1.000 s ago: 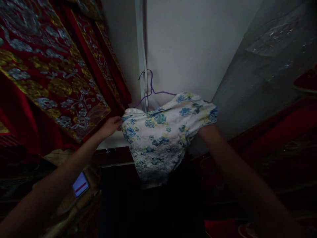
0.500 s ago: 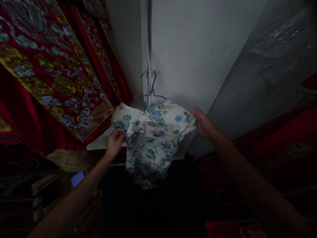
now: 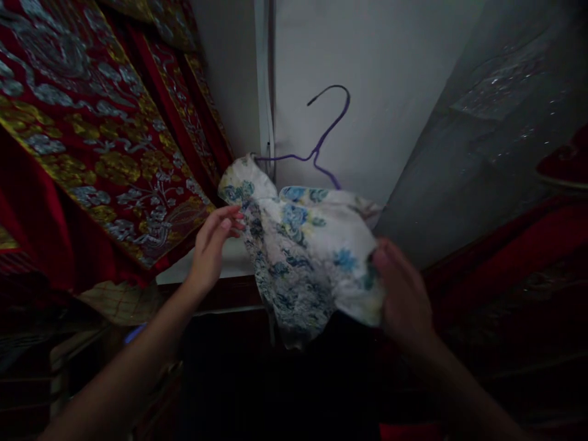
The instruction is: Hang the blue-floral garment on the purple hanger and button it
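A small short-sleeved shirt (image 3: 298, 263), white with blue and yellow flowers, hangs tilted on a purple wire hanger (image 3: 316, 153). The hanger's hook stands in front of the white wall, apart from the white cable. At the shirt's left edge, my left hand (image 3: 214, 242) has its fingers loosely bent and apart, close to the cloth. Whether its fingertips touch the fabric is unclear. My right hand (image 3: 404, 294), blurred by motion, grips the sleeve on the right with the thumb on top. The rest of that hand's fingers are hidden behind the cloth.
Red cloth with gold and silver embroidery (image 3: 105, 135) hangs at the left. A white cable (image 3: 269, 110) runs down the white wall (image 3: 367, 55). Translucent sheeting with shiny specks (image 3: 491, 116) covers the right side, above red fabric (image 3: 496, 245). The lower area is very dark.
The hanger has come away from the cable and moved right, and the shirt has turned and tilted. My right hand has pulled the sleeve nearer and lower; my left hand's fingers have loosened.
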`<state>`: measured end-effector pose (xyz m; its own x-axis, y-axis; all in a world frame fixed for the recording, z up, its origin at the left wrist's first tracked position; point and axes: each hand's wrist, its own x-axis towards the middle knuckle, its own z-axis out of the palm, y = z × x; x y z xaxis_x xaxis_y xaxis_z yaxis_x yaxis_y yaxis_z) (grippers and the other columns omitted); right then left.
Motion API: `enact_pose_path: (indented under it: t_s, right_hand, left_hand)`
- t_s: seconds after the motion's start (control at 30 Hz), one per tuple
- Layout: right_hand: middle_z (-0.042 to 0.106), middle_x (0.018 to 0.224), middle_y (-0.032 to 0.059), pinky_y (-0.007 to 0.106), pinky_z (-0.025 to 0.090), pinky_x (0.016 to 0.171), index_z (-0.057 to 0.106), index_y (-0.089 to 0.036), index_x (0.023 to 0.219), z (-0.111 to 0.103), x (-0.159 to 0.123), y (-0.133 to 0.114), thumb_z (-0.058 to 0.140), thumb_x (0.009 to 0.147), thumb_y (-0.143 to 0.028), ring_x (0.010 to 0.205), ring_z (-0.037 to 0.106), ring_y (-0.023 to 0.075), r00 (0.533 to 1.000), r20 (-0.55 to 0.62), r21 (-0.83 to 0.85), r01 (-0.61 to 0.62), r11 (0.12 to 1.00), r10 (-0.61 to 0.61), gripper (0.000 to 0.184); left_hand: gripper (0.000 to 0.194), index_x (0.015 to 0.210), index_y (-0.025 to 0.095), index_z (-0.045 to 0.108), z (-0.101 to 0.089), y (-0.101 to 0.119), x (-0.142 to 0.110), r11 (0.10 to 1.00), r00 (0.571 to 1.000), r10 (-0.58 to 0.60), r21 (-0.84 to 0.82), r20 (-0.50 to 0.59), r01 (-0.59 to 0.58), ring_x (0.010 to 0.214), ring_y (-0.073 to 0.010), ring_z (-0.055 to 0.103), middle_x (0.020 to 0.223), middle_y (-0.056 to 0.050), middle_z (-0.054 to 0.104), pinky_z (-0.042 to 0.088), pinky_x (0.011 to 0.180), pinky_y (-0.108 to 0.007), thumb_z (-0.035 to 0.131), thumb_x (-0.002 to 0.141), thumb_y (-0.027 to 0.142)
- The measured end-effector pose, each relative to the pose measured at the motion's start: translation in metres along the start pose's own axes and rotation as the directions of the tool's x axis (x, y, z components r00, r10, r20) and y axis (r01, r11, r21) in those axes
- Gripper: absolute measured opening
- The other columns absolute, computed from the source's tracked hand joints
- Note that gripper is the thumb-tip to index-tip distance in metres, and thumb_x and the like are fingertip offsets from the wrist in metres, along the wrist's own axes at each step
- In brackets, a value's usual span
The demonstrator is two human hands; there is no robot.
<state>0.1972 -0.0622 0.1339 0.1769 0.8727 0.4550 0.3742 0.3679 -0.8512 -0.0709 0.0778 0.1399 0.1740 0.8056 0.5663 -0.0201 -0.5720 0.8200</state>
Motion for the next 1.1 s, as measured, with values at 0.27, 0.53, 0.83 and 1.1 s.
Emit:
enact_pose_path:
  t_s: [0.27,0.53,0.83,1.1]
  right_hand:
    - [0.064,0.113,0.0078,0.035,0.052,0.090,0.060,-0.023,0.109,0.062,-0.041,-0.015,0.049,0.101,-0.040,0.103,0.061,0.0200,0.638,0.722,0.093,0.292,0.952,-0.266,0.021]
    - [0.056,0.139,0.0152,0.054,0.038,0.114,0.055,-0.022,0.136,0.061,0.039,0.068,0.062,0.093,-0.032,0.135,0.048,0.0311,0.934,0.116,-0.250,0.357,0.900,-0.338,0.045]
    - [0.044,0.159,0.0038,0.056,0.020,0.125,0.037,-0.032,0.156,0.116,0.017,0.013,0.044,0.104,-0.032,0.153,0.028,0.0237,0.761,0.435,-0.125,0.580,0.805,-0.481,0.053]
    - [0.075,0.097,0.0064,0.040,0.053,0.089,0.074,-0.020,0.099,0.032,0.073,0.046,0.061,0.093,-0.050,0.097,0.068,0.0251,0.930,0.313,-0.152,0.249,0.956,-0.192,0.033]
  left_hand:
    - [0.050,0.130,0.025,0.059,0.013,0.052,-0.055,0.859,0.798,-0.450,-0.051,0.401,0.510,0.063,-0.0191,0.063,0.077,-0.003,0.065,0.055,0.064,-0.034,0.066,0.085,0.046]
    - [0.035,0.094,0.029,0.073,-0.061,0.070,-0.086,0.837,0.867,-0.424,0.480,0.262,0.265,0.055,-0.0191,0.055,0.064,-0.001,0.061,0.042,0.048,-0.028,0.053,0.091,0.058]
    - [0.028,0.084,0.025,0.060,-0.051,0.038,-0.060,0.701,0.954,-0.135,0.706,0.268,-0.100,0.060,-0.0183,0.058,0.069,0.000,0.064,0.041,0.058,-0.028,0.048,0.096,0.047]
    - [0.028,0.079,0.022,0.057,-0.057,0.036,-0.028,0.641,0.974,0.148,0.733,0.173,-0.227,0.071,-0.0191,0.060,0.075,-0.002,0.063,0.045,0.068,-0.030,0.048,0.099,0.041]
